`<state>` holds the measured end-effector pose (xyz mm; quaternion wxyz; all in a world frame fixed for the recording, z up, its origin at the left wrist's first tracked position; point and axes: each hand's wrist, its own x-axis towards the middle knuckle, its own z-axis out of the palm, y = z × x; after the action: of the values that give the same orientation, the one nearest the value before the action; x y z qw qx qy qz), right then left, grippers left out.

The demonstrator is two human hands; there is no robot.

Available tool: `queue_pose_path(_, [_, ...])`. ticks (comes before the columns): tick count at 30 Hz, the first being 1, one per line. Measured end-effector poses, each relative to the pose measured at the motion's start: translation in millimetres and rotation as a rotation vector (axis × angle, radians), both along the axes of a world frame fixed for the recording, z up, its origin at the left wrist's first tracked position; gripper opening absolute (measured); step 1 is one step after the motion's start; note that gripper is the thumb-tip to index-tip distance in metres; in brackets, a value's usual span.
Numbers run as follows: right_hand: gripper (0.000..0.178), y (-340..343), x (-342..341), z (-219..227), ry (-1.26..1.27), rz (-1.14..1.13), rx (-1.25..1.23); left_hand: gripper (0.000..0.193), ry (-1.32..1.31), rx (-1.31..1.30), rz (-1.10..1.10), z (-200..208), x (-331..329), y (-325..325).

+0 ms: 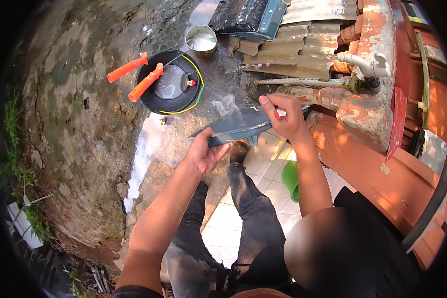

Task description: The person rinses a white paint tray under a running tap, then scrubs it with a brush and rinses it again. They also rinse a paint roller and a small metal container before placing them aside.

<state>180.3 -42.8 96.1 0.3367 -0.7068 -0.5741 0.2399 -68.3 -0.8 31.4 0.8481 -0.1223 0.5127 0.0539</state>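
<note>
My left hand (206, 153) grips the near edge of a blue-grey shallow tray (233, 125), thumb on its rim and fingers beneath. The tray is held tilted above the wet ground; its inside is dark and smeared. Over its right end, my right hand (287, 115) is closed around a small red-and-white handle (280, 113); the tool's working end cannot be made out. Beyond the tray stands a black bucket (149, 102) with cloudy liquid and a small red-handled brush (187, 83). Two orange roller handles (146, 82) (128, 67) rest across its rim.
A metal can (209, 49) of white stuff stands behind the bucket. Farther back are a blue tray (270, 20) and corrugated sheets (303, 47). At right, a pipe with a white tap (367, 64) runs by a low wall. A green container (289, 180) sits on the tiles.
</note>
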Motion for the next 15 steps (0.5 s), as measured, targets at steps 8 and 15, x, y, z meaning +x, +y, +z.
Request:
queue_pose_path(8, [0.022,-35,4,73,0.111,-0.038,-0.065,0.039,-0.042,-0.108,-0.011,61,-3,-19])
queue_pose_path(15, [0.024,-104,-14,145,0.114,-0.102,-0.446,0.049,0.013,0.148,-0.369,136,-2,-34])
